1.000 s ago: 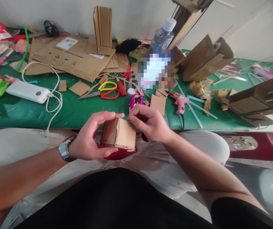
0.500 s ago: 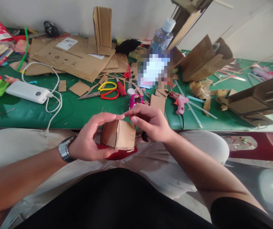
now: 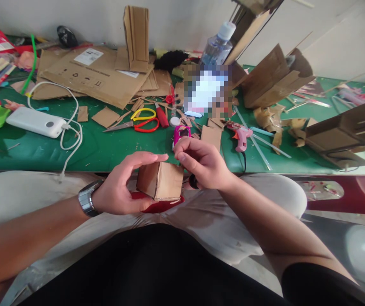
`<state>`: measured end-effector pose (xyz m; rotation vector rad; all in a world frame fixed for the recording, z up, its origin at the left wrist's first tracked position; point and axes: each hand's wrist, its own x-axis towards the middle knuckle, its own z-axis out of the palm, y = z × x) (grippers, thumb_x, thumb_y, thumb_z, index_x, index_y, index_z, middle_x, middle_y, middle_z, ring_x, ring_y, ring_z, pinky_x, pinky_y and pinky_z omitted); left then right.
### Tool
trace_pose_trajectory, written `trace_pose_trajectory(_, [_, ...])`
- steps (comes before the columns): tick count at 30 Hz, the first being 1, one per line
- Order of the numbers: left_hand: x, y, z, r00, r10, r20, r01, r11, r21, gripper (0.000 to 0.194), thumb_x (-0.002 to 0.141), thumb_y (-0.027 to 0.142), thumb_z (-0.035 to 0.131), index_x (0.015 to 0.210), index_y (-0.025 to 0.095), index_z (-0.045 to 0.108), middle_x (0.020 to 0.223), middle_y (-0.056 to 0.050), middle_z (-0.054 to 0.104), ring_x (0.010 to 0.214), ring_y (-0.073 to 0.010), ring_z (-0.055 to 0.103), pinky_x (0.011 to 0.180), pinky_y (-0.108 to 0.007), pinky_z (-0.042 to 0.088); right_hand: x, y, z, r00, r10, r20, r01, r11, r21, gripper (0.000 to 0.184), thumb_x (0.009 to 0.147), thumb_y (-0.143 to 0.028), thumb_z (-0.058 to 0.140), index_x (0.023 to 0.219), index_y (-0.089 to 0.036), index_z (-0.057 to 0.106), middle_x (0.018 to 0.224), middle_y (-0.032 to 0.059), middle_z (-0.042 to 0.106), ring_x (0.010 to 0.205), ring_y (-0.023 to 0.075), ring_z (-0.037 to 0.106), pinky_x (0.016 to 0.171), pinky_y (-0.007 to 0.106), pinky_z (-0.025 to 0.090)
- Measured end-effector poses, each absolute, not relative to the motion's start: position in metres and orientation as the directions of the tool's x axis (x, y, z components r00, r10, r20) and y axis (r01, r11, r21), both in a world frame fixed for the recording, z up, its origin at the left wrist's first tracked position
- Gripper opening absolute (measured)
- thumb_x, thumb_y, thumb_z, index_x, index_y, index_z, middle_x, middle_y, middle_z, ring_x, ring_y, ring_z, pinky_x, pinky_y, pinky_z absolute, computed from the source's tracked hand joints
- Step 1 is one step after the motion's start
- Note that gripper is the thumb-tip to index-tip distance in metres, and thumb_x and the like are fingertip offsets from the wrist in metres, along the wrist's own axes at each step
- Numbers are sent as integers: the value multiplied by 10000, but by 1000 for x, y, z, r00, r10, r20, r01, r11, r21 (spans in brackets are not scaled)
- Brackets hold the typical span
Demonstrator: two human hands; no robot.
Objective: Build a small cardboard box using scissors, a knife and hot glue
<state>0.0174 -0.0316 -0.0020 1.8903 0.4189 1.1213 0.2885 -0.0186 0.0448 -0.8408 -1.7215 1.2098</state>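
A small brown cardboard box sits tilted above my lap, one corner edge toward me. My left hand grips it from the left, thumb along the bottom and fingers across the top. Beside its upper right corner, my right hand is closed, with thumb and forefinger pinched together. Whatever may be between those fingertips is too small or hidden to make out. Just beyond the right fingers lies a pink toy-like object, partly covered by them. Below the box shows a red surface.
On the green table lie scissors, a red-handled tool, a white power bank with a cable, and a pink glue gun. Behind are flattened cardboard, a bottle and a blurred lit screen. Cardboard structures stand right.
My right hand has drawn slightly right, away from my left fingertips, and its fingers are more curled. The box has shifted slightly right in my left hand.
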Motion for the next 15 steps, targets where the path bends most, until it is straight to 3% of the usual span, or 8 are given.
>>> trace_pose_trajectory(5, [18, -32, 1, 542, 637, 548, -124, -584, 802, 1002, 802, 197, 954, 1685, 292, 490, 1665, -176, 639, 1533, -353, 651, 1259, -506, 563, 291, -17, 45, -381, 880, 283, -81, 273, -959, 363, 1152, -456, 647, 904, -192, 628, 826, -8, 585, 588, 89, 454, 531, 255, 362])
trace_pose_trajectory(10, [18, -34, 2, 545, 670, 503, -70, -562, 824, 1022, 786, 178, 971, 1674, 298, 480, 1678, -177, 624, 1543, -355, 636, 1282, -508, 533, 293, -17, 47, -399, 850, 344, 55, 396, -916, 479, 1171, -474, 605, 783, -194, 614, 731, -3, 564, 629, 118, 496, 585, 277, 395])
trace_pose_trajectory(15, [15, -35, -2, 542, 698, 467, -17, -547, 837, 1025, 786, 220, 979, 1673, 317, 475, 1665, -175, 613, 1520, -380, 637, 1259, -553, 552, 292, -19, 45, -436, 815, 382, 97, 464, -880, 168, 1109, -345, 721, 1173, -190, 708, 959, 28, 678, 678, 113, 558, 592, 255, 475])
